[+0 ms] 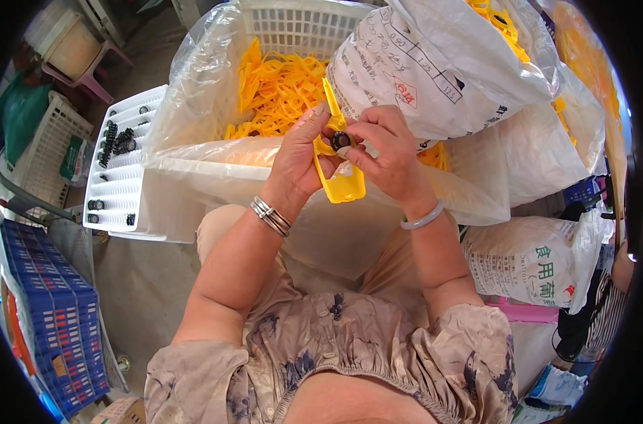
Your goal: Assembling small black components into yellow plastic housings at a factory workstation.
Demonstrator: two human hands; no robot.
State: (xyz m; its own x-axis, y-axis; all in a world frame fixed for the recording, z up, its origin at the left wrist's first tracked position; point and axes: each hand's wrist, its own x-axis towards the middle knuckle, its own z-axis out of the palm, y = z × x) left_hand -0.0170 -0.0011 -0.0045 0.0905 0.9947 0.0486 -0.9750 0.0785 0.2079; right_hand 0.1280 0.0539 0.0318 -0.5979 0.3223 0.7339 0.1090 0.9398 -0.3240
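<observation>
One yellow plastic piece point(345, 185) is up in the air between the person's hands, over the near edge of a plastic-lined crate point(293, 28). Long axis runs pretty much away from the body, far tip leaning a bit left, the wide hollow end pointing back toward the lap. Left hand point(299, 150) is clamped on it from the left side, thumb up by the narrow part, other fingers mostly tucked out of sight.

Key bit: a black round part point(340, 140) sits around the piece's middle, right at the right hand's point(388, 154) fingertips, so that hand's the closer one. Its thumb and fingers look pinched together on the black part, coming in from the right, roughly crosswise to the long axis. Can't tell how deep it's seated.

Farther out: loose yellow pieces point(286, 88) in the crate, a white sack point(399, 78) to the right, and a white ribbed tray point(116, 187) with black parts point(125, 141) off left.
</observation>
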